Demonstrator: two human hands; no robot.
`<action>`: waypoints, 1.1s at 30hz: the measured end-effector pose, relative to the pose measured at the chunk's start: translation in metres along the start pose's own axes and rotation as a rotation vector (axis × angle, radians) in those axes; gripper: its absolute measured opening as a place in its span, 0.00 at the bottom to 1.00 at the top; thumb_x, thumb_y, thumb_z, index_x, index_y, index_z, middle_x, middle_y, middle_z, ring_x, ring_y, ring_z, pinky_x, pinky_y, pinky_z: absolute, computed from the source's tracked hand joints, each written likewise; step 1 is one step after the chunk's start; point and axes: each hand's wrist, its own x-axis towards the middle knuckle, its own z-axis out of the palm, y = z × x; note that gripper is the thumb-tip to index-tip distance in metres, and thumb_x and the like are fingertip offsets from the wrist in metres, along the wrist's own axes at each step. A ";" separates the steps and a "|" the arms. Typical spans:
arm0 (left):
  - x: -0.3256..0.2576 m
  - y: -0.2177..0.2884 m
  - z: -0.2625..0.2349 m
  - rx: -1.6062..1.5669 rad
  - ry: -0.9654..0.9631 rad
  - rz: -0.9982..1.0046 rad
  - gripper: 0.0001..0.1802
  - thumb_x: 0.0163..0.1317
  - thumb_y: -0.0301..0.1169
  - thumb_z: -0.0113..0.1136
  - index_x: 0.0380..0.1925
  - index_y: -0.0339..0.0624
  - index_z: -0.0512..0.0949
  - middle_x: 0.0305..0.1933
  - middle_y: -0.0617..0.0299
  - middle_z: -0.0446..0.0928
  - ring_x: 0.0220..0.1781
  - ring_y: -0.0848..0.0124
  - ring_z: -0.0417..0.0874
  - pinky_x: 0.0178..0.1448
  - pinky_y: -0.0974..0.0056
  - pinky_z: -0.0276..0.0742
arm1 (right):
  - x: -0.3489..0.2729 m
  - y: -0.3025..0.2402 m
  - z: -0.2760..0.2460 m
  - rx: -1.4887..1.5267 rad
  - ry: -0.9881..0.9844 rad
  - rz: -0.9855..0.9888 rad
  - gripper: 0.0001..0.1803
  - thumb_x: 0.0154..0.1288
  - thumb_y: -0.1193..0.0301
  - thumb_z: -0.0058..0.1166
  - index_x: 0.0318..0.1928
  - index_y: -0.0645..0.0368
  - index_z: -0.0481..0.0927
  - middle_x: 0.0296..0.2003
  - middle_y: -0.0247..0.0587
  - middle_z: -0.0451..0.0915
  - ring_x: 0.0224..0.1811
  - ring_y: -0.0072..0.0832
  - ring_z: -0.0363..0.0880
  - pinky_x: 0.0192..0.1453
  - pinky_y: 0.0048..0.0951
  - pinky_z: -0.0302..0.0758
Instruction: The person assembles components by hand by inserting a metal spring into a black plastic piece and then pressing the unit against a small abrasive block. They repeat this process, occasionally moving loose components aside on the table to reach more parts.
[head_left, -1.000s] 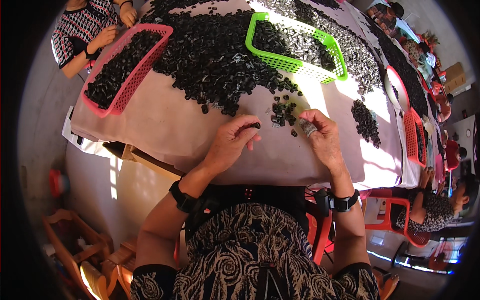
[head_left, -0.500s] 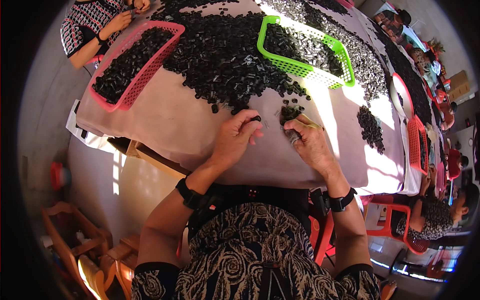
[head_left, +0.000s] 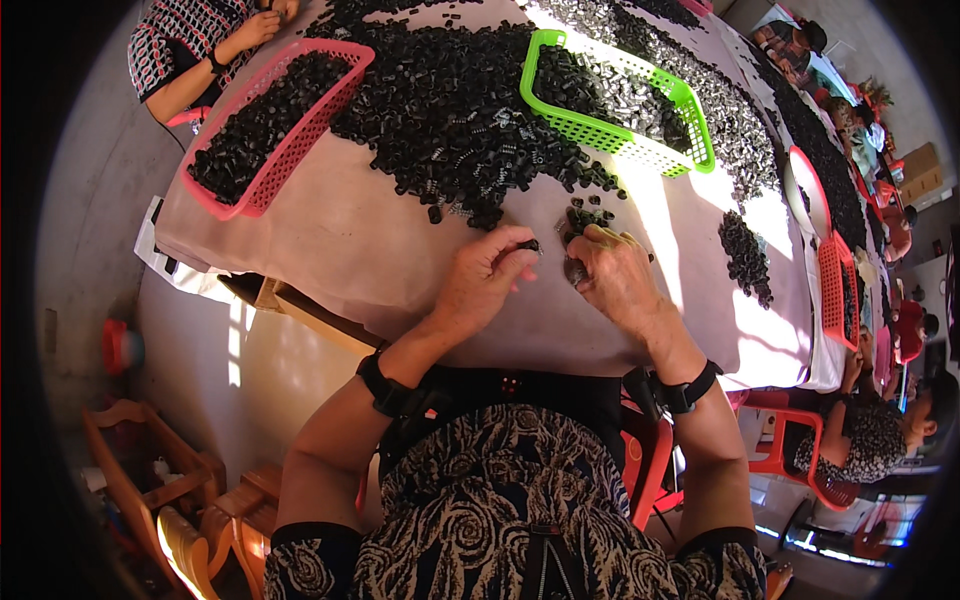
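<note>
My left hand (head_left: pixel 482 272) pinches a small black cylindrical part (head_left: pixel 529 246) between thumb and fingertips, just above the table. Close by, my right hand (head_left: pixel 618 272) has its fingers curled down at a little cluster of black parts (head_left: pixel 590 213). A dark greyish shape shows at its thumb tip; whether it is a held piece or a thumb covering, I cannot tell. Beyond both hands spreads a wide heap of small black parts (head_left: pixel 440 110), with loose metal springs (head_left: pixel 480 150) lying on it.
A pink basket (head_left: pixel 262 185) of black parts stands at the left, a green basket (head_left: pixel 620 147) of them beyond my right hand. A smaller pile (head_left: pixel 745 255) lies to the right. A red basket (head_left: pixel 835 290) is farther right. Other people sit around the tables.
My left hand has shifted slightly right, and more of the black part shows at its fingertips. My right hand's fingers have curled in closer beside the small cluster.
</note>
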 end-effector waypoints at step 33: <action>-0.002 -0.001 0.008 0.024 -0.123 0.040 0.11 0.67 0.26 0.52 0.49 0.40 0.76 0.38 0.67 0.79 0.34 0.81 0.78 0.37 0.75 0.74 | 0.006 -0.019 -0.005 0.563 0.204 0.027 0.14 0.42 0.87 0.51 0.32 0.62 0.74 0.26 0.42 0.74 0.26 0.39 0.76 0.32 0.31 0.73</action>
